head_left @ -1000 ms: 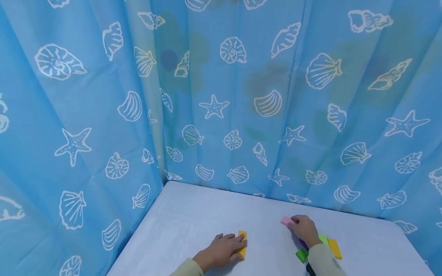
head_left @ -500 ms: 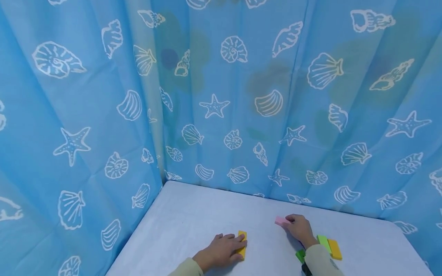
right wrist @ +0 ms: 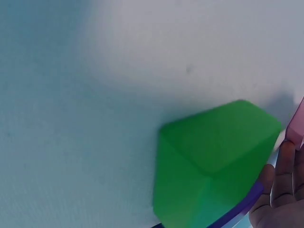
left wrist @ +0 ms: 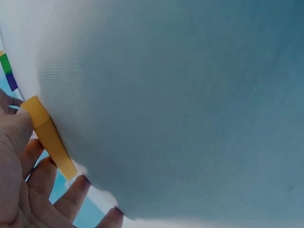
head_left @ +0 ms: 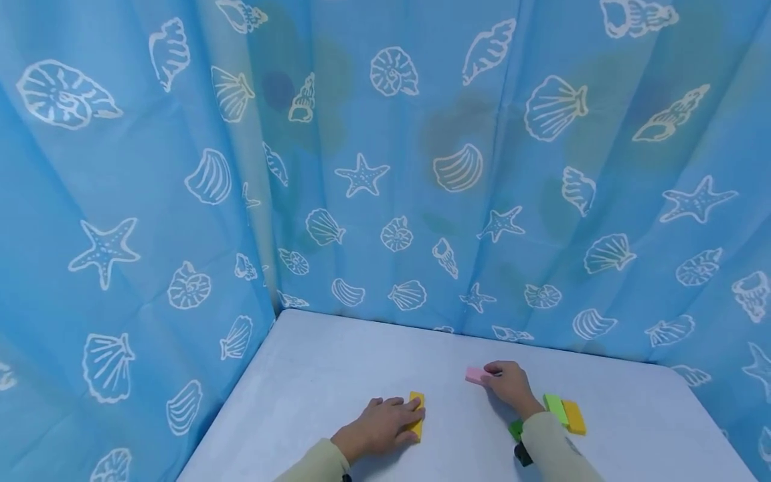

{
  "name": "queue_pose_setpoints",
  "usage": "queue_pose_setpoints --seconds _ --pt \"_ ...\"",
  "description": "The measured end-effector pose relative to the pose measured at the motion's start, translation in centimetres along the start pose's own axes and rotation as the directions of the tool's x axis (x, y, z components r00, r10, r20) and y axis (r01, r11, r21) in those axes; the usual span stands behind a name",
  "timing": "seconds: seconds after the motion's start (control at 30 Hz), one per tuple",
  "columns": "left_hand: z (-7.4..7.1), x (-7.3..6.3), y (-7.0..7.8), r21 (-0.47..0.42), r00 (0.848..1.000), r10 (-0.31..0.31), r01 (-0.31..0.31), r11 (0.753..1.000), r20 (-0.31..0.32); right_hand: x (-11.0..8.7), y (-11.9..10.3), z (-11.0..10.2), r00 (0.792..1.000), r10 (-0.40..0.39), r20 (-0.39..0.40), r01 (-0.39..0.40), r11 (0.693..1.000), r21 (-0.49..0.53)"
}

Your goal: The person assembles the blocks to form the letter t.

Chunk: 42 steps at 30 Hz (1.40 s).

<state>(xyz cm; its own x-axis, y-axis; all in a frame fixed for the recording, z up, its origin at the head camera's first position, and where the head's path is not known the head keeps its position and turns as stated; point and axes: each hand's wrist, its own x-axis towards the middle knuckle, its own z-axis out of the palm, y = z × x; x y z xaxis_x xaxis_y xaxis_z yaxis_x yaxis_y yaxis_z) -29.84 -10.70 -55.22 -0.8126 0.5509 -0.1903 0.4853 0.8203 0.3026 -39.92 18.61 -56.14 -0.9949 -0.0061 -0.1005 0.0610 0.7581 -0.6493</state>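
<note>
My left hand (head_left: 382, 425) rests spread over a yellow block (head_left: 417, 418) on the white table. Its outer fingertips touch the tabletop beside the block in the left wrist view, where the yellow block (left wrist: 50, 137) lies under the thumb and nearer fingers. Farther right, my right hand (head_left: 510, 387) pinches a pink block (head_left: 477, 375) at its right end, low over the table; any gap beneath cannot be made out. Only a corner of the pink block (right wrist: 297, 128) shows in the right wrist view, beside the fingers.
Right of my right forearm lie a light green block (head_left: 555, 409) and an orange-yellow block (head_left: 574, 417), side by side. A dark green block (head_left: 515, 428) sits partly under the wrist, with a purple piece (right wrist: 242, 206) near it. A blue shell-patterned curtain (head_left: 385, 201) borders the table (head_left: 337, 361).
My right hand has carried the pink block leftward, toward the left hand. The left hand stays on the yellow block. The head view has shifted slightly.
</note>
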Motion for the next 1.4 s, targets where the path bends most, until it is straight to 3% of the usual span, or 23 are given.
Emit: queue_pose_setpoints --seconds 0.27,0.47,0.7,1.0,1.4 --pt "-0.5 0.3 -0.3 0.047 1.000 -0.029 0.029 0.998 -0.011 0.7 -1.8 0.8 1.000 -0.004 -0.006 0.004 1.000 -0.010" --pt "-1.2 -0.5 -1.0 0.045 0.998 -0.053 0.054 0.997 -0.027 1.5 -2.7 1.6 1.000 0.002 0.008 -0.002 0.999 0.035" --pt "-1.2 -0.3 -0.3 0.038 0.999 -0.013 0.014 0.999 -0.036 1.6 -1.8 0.7 1.000 0.015 0.010 -0.015 1.000 0.018" --pt "-0.2 0.4 0.4 -0.003 0.998 -0.059 0.059 0.998 -0.021 1.1 -1.0 0.3 0.999 0.032 0.016 -0.033 0.999 0.026" --pt "0.3 0.8 1.0 -0.016 0.999 -0.035 0.035 0.999 -0.012 0.1 -0.1 0.0 0.998 0.057 0.018 -0.057 0.998 0.022"
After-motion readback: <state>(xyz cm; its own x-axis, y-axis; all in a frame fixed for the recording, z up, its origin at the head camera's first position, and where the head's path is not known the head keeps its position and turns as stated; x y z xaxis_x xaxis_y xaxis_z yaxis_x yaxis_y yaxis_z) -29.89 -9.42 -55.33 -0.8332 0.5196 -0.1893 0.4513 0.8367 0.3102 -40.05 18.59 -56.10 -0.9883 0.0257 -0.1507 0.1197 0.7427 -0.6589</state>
